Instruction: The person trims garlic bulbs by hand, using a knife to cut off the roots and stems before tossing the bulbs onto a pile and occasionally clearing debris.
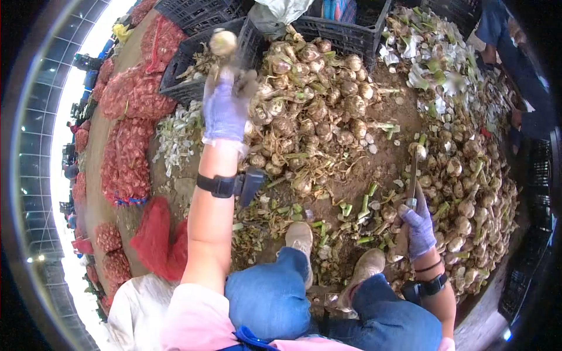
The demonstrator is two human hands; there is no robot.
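My left hand point(225, 105), in a purple glove, is stretched forward toward a black crate point(187, 64). Just above its fingertips a trimmed garlic bulb point(223, 42) is blurred in the air; the fingers look spread and apart from it. My right hand point(418, 225), also gloved, grips the handle of a knife point(413, 175) whose blade points up toward a bulb at its tip. A big heap of untrimmed garlic bulbs point(310, 105) with stems lies on the dirt in front of me, and another heap point(474, 193) sits beside my right hand.
Red mesh sacks point(126, 140) full of bulbs are stacked at the left. More black crates point(345, 29) stand at the back. Cut green stems point(351, 207) litter the dirt near my shoes point(301, 240). Another person in blue point(515, 52) sits at the upper right.
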